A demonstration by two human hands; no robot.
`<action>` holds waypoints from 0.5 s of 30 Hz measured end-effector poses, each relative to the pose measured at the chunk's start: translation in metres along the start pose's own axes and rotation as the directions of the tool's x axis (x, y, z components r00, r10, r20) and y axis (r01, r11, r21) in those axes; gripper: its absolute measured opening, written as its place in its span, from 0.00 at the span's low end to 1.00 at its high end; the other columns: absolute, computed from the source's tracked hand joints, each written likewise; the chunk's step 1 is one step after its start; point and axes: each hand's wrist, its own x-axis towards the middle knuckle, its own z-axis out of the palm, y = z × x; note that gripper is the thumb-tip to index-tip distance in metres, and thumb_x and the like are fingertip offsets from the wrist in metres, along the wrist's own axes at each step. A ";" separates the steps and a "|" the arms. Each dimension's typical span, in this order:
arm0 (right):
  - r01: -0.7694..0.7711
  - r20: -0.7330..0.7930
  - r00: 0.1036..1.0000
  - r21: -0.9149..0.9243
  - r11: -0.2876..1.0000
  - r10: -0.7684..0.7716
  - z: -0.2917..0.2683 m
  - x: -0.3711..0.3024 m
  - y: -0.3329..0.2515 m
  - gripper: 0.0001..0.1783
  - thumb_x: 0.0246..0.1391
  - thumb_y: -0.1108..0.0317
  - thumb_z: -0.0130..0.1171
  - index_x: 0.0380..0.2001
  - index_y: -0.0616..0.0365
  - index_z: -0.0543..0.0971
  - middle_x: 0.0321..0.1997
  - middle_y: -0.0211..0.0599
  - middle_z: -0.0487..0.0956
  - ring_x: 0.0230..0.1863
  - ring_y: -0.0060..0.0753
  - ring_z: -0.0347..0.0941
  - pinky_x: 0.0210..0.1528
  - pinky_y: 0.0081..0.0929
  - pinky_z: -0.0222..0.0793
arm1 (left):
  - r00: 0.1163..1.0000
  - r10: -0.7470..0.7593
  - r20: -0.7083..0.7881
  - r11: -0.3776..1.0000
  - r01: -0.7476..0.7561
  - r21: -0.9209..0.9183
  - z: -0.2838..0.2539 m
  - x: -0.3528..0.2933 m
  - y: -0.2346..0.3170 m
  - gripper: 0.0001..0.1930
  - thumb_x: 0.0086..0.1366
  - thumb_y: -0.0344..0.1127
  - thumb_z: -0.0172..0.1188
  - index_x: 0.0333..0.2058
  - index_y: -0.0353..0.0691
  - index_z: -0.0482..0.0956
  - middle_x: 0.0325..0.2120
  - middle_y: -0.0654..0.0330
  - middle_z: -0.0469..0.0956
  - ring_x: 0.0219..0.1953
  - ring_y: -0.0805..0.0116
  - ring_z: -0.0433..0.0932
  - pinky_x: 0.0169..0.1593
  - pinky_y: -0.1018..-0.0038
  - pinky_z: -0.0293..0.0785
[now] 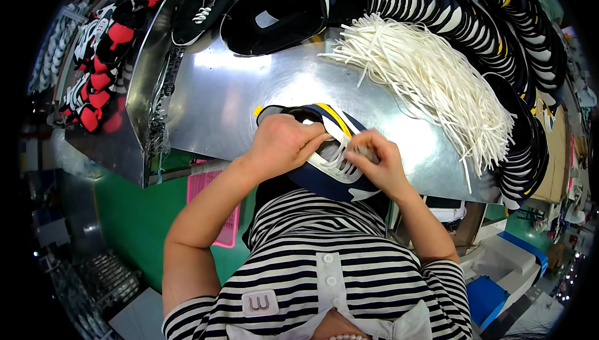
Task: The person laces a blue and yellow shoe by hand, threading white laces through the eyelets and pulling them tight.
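A navy shoe upper [324, 186] with white panels and a yellow stripe lies at the table's near edge, right in front of my body. White shoelace [337, 166] crosses its throat in several rows. From the left, my left hand [284, 143] is closed on the upper, thumb and fingertips pinched at the edge of the opening. My right hand [380, 162] is on the other side of the lacing, thumb and fingers pinched together at the shoelace. The exact grip of the right fingertips is partly hidden.
A metal table [281, 81] bears a big heap of white laces [430, 84] at right. Rows of dark shoe uppers [430, 12] curve behind it. Farther left are more black uppers [274, 19] and red-and-white shoe parts [100, 81]. A pink basket [231, 224] stands below the table.
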 end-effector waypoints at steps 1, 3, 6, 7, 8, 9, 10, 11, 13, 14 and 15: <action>0.125 0.015 0.992 -0.074 0.989 -0.124 0.000 -0.005 0.000 0.06 0.52 0.72 0.65 0.33 0.59 0.80 0.27 0.29 0.79 0.26 0.17 0.73 0.28 0.20 0.68 | 1.000 0.012 0.008 1.000 -0.012 0.019 -0.001 0.001 -0.001 0.06 0.60 0.35 0.64 0.26 0.43 0.80 0.14 0.58 0.72 0.18 0.58 0.73 0.26 0.64 0.67; 0.269 0.211 0.954 -0.297 0.916 -0.212 0.005 -0.009 -0.003 0.08 0.47 0.73 0.67 0.33 0.54 0.80 0.28 0.32 0.80 0.25 0.30 0.77 0.25 0.24 0.70 | 0.999 0.035 0.025 0.998 -0.036 0.059 -0.003 0.001 -0.003 0.06 0.61 0.36 0.64 0.26 0.43 0.80 0.14 0.58 0.72 0.19 0.58 0.73 0.26 0.64 0.67; 0.406 0.142 0.912 -0.444 0.799 -0.385 0.020 -0.008 -0.011 0.12 0.43 0.73 0.68 0.33 0.52 0.79 0.25 0.34 0.78 0.23 0.37 0.76 0.25 0.28 0.70 | 0.998 0.066 0.017 0.996 -0.067 0.058 -0.002 0.005 -0.007 0.08 0.62 0.42 0.62 0.27 0.47 0.80 0.14 0.58 0.73 0.19 0.57 0.75 0.26 0.63 0.69; 0.409 0.109 0.908 -0.444 0.797 -0.405 0.019 -0.007 -0.008 0.12 0.43 0.72 0.68 0.33 0.51 0.79 0.24 0.33 0.78 0.24 0.37 0.77 0.25 0.30 0.70 | 0.995 0.092 0.025 0.990 -0.094 0.101 -0.001 0.007 -0.007 0.08 0.62 0.41 0.62 0.27 0.46 0.80 0.14 0.58 0.74 0.19 0.58 0.74 0.26 0.63 0.68; 0.411 0.077 0.902 -0.451 0.792 -0.424 0.018 -0.008 -0.006 0.12 0.43 0.72 0.68 0.32 0.51 0.78 0.24 0.33 0.78 0.24 0.38 0.77 0.26 0.31 0.71 | 0.992 0.123 0.028 0.982 -0.126 0.140 0.001 0.008 -0.007 0.07 0.62 0.39 0.63 0.28 0.45 0.80 0.15 0.58 0.74 0.19 0.58 0.74 0.27 0.63 0.68; 0.398 0.115 0.911 -0.493 0.774 -0.395 0.022 -0.010 -0.005 0.11 0.43 0.73 0.67 0.31 0.51 0.77 0.25 0.34 0.78 0.25 0.39 0.78 0.26 0.33 0.72 | 0.987 0.156 0.032 0.971 -0.159 0.180 -0.001 0.007 -0.005 0.07 0.61 0.38 0.63 0.28 0.44 0.80 0.15 0.58 0.74 0.19 0.58 0.74 0.27 0.63 0.68; 0.391 0.107 0.913 -0.506 0.769 -0.393 0.024 -0.012 0.002 0.11 0.43 0.72 0.67 0.31 0.50 0.77 0.27 0.34 0.79 0.26 0.39 0.79 0.26 0.33 0.72 | 0.978 0.200 -0.054 0.961 -0.185 0.206 0.001 0.005 -0.003 0.05 0.60 0.35 0.64 0.29 0.41 0.80 0.16 0.58 0.73 0.20 0.59 0.73 0.28 0.63 0.67; 0.368 0.097 0.921 -0.542 0.756 -0.379 0.029 -0.014 0.007 0.13 0.44 0.71 0.67 0.34 0.50 0.77 0.27 0.33 0.79 0.27 0.40 0.79 0.26 0.34 0.72 | 0.959 0.245 -0.139 0.953 -0.212 0.215 0.002 -0.001 0.001 0.04 0.58 0.32 0.65 0.30 0.39 0.80 0.17 0.58 0.73 0.20 0.59 0.72 0.28 0.64 0.67; 0.317 0.086 0.936 -0.622 0.716 -0.340 0.041 -0.012 0.015 0.11 0.47 0.65 0.64 0.33 0.51 0.75 0.26 0.34 0.78 0.25 0.41 0.78 0.24 0.38 0.71 | 0.943 0.190 -0.274 0.972 -0.141 0.190 0.004 -0.021 0.005 0.11 0.57 0.24 0.64 0.41 0.33 0.81 0.28 0.53 0.81 0.29 0.55 0.79 0.35 0.63 0.72; 0.300 0.043 0.937 -0.610 0.733 -0.347 0.041 -0.014 0.019 0.09 0.48 0.65 0.63 0.30 0.51 0.73 0.26 0.34 0.77 0.25 0.41 0.78 0.24 0.39 0.71 | 0.959 0.022 -0.283 0.989 0.021 0.147 0.006 -0.034 0.013 0.13 0.59 0.23 0.62 0.44 0.32 0.80 0.37 0.49 0.82 0.38 0.52 0.80 0.44 0.61 0.74; 0.322 -0.018 0.910 -0.599 0.733 -0.415 0.038 -0.016 0.023 0.09 0.46 0.66 0.62 0.29 0.52 0.72 0.26 0.34 0.76 0.25 0.41 0.77 0.24 0.39 0.71 | 0.934 0.004 -0.357 0.984 0.059 0.166 0.018 -0.048 0.006 0.16 0.63 0.22 0.59 0.50 0.31 0.77 0.47 0.46 0.78 0.48 0.49 0.78 0.53 0.60 0.72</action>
